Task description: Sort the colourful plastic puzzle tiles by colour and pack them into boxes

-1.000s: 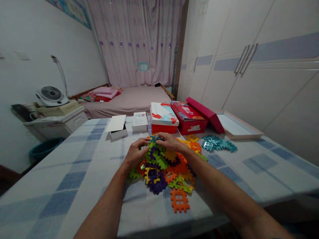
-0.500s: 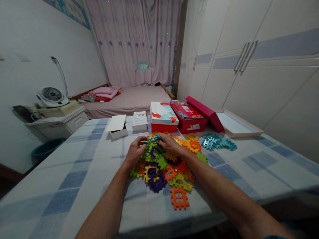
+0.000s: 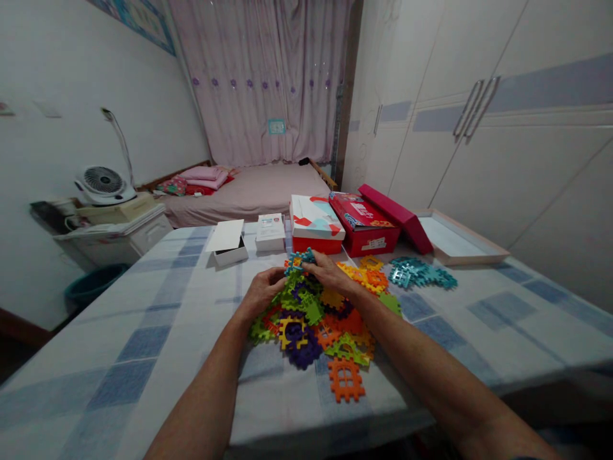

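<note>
A heap of notched plastic building tiles in green, purple, yellow and orange [image 3: 313, 309] lies on the table between my forearms. My right hand [image 3: 330, 273] reaches over its far side, fingers closed on a blue tile [image 3: 306, 257] raised at the top of the heap. My left hand [image 3: 261, 291] rests against the heap's left flank, with its fingers loosely curved and the thumb apart; its fingertips are partly hidden among the tiles. At the near edge of the heap an orange window tile [image 3: 345, 380] lies flat. To the right sits a separate group of teal tiles [image 3: 421, 273].
Along the far side of the table stand a small white box with its lid ajar [image 3: 230, 255], a closed white box [image 3: 271, 232], a white-and-red box [image 3: 317, 225], and a red box [image 3: 364, 223] with a lid leaning on it. A shallow tray [image 3: 472, 259] is at the right.
The blue tile has come up a little higher in my right hand. My left hand has drawn slightly away from it, down the heap's left side. The view shifted slightly.
</note>
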The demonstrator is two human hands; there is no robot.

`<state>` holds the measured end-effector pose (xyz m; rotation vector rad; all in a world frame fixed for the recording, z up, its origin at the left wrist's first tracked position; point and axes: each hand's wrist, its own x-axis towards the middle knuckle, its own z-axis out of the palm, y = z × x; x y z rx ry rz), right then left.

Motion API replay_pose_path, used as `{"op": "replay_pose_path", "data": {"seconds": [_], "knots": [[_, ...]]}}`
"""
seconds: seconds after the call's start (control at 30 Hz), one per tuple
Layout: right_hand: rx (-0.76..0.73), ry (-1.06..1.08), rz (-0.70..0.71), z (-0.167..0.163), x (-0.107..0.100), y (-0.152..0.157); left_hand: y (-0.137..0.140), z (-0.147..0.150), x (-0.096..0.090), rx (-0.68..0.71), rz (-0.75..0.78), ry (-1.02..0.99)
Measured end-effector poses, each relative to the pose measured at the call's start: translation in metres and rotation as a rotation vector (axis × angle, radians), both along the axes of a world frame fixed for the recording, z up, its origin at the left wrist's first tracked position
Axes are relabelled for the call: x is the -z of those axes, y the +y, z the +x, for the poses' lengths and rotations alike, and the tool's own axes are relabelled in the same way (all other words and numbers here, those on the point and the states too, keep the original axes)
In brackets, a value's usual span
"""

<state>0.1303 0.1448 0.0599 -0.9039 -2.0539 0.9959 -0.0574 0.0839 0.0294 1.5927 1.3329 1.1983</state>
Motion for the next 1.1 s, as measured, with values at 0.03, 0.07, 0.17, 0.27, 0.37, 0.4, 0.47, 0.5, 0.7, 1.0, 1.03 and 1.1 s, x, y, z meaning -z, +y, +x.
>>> {"op": "replay_pose_path", "data": {"seconds": [0.03,0.07,0.17,0.27,0.37,0.4,0.47,0.5,0.7,1.0,1.03,1.1], "knots": [[0.005,0.013,-0.004,0.000,0.000,0.000,0.001,0.000,0.002,-0.040,0.023,0.024],[0.014,0.026,-0.013,0.000,0.000,0.000,0.002,0.000,0.004,-0.104,0.048,0.039],[0.040,0.075,-0.059,0.000,-0.001,0.000,0.005,-0.001,0.006,-0.283,0.092,-0.048],[-0.015,0.121,-0.094,-0.002,-0.005,-0.001,0.006,0.001,0.002,-0.307,0.097,-0.246],[-0.030,0.115,-0.058,-0.005,-0.006,-0.003,0.005,0.005,-0.003,-0.277,0.110,-0.336],[-0.005,0.110,-0.041,-0.007,-0.006,-0.004,0.004,0.007,-0.004,-0.255,0.112,-0.342],[0.057,0.116,-0.013,-0.009,-0.005,-0.007,0.001,0.012,-0.006,-0.207,0.113,-0.337],[0.078,0.129,-0.003,-0.008,-0.005,-0.009,-0.001,0.014,-0.007,-0.190,0.114,-0.325],[0.260,0.230,0.046,0.045,-0.010,-0.015,-0.006,0.015,-0.006,-0.218,0.123,-0.093],[1.002,-0.182,0.438,0.227,0.001,0.024,0.001,0.005,0.005,-0.358,0.137,0.070],[1.027,-0.198,0.432,0.237,0.006,0.028,0.001,0.005,0.006,-0.354,0.135,0.083],[1.047,-0.155,0.388,0.249,0.017,0.036,0.000,0.005,0.007,-0.345,0.129,0.110]]}}
